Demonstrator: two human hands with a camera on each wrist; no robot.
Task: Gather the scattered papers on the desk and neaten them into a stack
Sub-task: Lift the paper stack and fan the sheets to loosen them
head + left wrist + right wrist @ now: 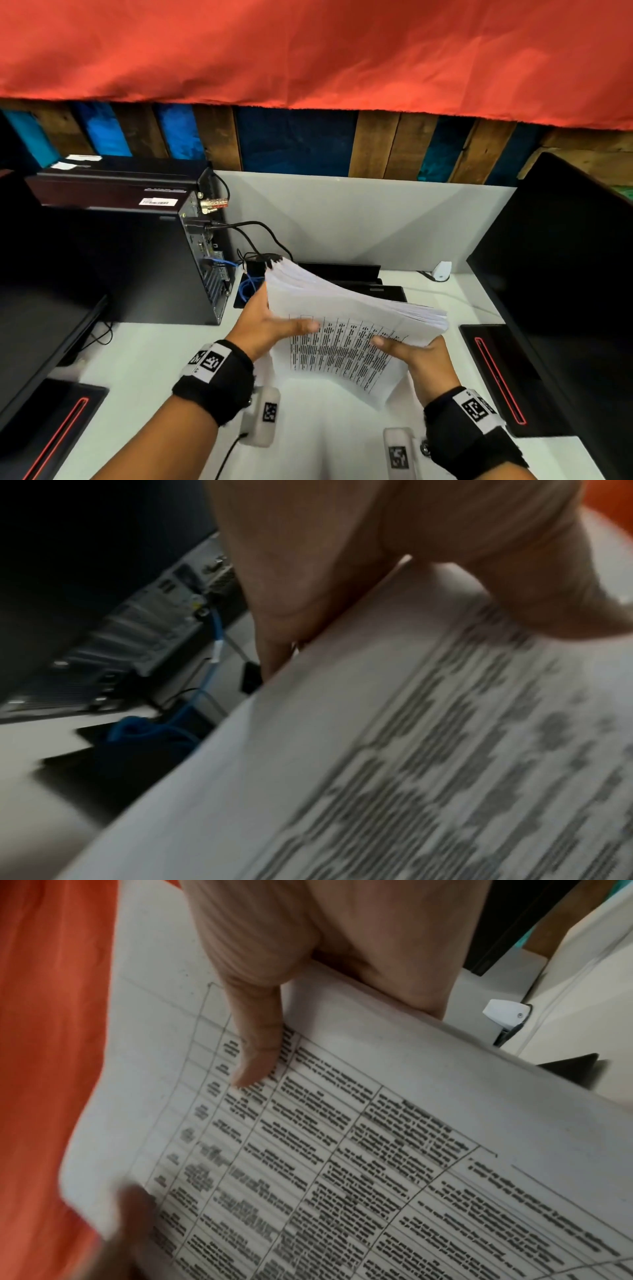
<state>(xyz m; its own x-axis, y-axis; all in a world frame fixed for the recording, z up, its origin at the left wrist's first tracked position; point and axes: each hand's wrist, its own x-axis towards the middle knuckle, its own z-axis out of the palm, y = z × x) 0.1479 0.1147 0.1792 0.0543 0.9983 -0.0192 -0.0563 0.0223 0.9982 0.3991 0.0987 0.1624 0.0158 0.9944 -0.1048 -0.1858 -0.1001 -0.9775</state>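
Observation:
A thick stack of white printed papers [346,325] is held tilted above the white desk [144,356], its printed table face toward me. My left hand [274,325] grips its left edge, thumb on the front sheet and fingers behind. My right hand [414,353] grips the right edge the same way. In the left wrist view the thumb [534,588] presses on the blurred printed sheet [411,764]. In the right wrist view the thumb [257,1031] lies on the table print [342,1150], and the other fingers are hidden behind the stack.
A black computer tower [137,260] with cables and a blue network cable [250,284] stands at the left. Black monitors flank the desk at left [37,335] and right [565,291]. A flat black device [356,277] lies behind the papers, a small white object [442,270] at the back right.

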